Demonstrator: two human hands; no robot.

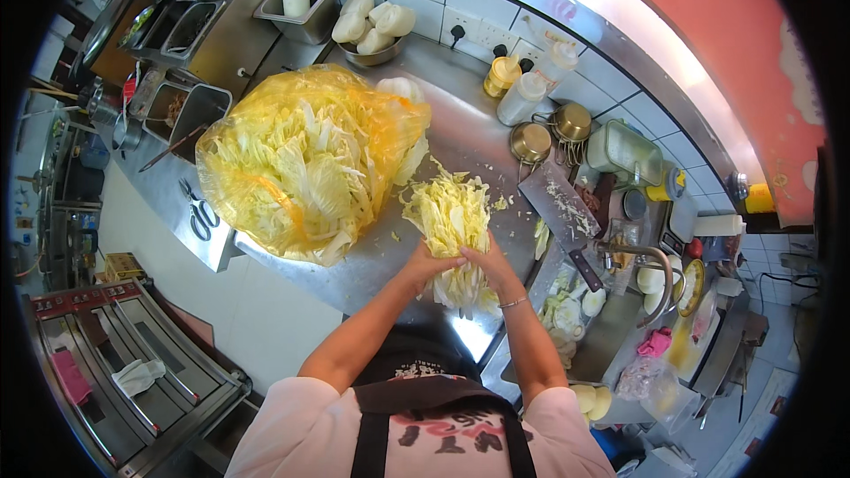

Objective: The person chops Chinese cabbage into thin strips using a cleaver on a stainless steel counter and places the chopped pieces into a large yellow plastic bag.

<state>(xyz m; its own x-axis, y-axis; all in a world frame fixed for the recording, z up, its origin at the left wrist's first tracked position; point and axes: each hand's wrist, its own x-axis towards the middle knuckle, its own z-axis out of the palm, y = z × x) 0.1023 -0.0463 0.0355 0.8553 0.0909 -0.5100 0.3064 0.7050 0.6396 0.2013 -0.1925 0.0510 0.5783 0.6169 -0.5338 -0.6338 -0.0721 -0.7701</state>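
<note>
Between them, my left hand point(433, 267) and my right hand point(488, 260) clasp a bundle of cut napa cabbage point(455, 219) from both sides, thumbs meeting across its top. The bundle is at the front of the stainless steel counter point(372, 279); whether it rests there or is lifted, I cannot tell. Left of it bulges a yellow plastic bag point(279, 93), its mouth open, full of cut cabbage leaves point(319, 172). A wide cleaver point(558, 202), flecked with shreds, lies to the right with its dark handle point(586, 270) towards the sink.
Scissors point(199, 212) lie near the counter's left edge. Pale rolls fill a metal bowl point(372, 58) by the tiled wall. Squeeze bottles point(522, 98) and brass-coloured cups point(531, 143) stand behind the cleaver. At right, a sink point(601, 355) holds cabbage pieces under a curved faucet point(657, 265).
</note>
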